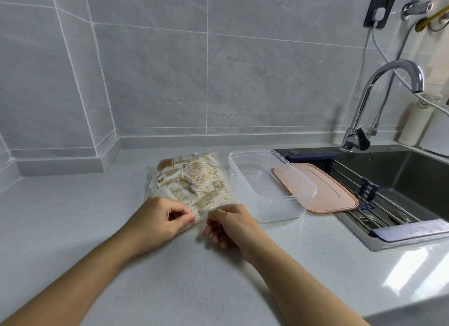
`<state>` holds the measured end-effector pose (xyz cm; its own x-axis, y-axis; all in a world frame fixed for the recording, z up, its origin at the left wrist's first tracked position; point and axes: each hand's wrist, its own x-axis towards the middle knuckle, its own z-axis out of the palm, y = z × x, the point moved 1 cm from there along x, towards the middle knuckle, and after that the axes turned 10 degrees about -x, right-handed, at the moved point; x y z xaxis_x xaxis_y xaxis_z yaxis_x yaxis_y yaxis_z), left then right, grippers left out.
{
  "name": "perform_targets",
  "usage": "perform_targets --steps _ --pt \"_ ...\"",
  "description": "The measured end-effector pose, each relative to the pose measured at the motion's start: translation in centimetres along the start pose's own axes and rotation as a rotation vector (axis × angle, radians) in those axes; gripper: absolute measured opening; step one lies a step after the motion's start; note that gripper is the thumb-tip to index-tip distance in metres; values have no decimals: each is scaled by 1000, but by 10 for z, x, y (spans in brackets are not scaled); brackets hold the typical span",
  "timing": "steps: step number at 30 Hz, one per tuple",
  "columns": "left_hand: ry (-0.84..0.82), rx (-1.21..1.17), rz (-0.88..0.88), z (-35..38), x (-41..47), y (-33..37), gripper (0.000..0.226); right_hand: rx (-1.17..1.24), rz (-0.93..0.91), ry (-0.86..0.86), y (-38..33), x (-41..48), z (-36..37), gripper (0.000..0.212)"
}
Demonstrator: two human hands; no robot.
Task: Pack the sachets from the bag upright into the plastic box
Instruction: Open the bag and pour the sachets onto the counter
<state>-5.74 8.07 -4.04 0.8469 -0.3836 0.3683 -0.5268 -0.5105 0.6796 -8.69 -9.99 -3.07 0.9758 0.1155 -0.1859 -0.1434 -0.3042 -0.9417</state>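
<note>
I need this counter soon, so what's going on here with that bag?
A person pinches the near edge of the clear bag of sachets with both hands, left hand and right hand, apparently to open it. The clear plastic box beside it holds nothing yet. A pink lid lies past the box at the edge of the sink.

Pale countertop point(97, 228) bears bag of sachets point(192, 180); plastic box point(274, 210) just beside; pink lid point(332, 192) at its edge.

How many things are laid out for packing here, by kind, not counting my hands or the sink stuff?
bag of sachets: 1 (the sachets inside overlap too much to count)
clear plastic box: 1
pink lid: 1
Total: 3
</note>
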Motion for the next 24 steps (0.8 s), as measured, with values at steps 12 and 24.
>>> perform_targets --steps 12,24 --pt "298 128 159 1 -3 4 25 -185 8 62 7 2 2 19" --pt "261 684 222 -3 -19 22 25 97 55 41 8 2 0 15"
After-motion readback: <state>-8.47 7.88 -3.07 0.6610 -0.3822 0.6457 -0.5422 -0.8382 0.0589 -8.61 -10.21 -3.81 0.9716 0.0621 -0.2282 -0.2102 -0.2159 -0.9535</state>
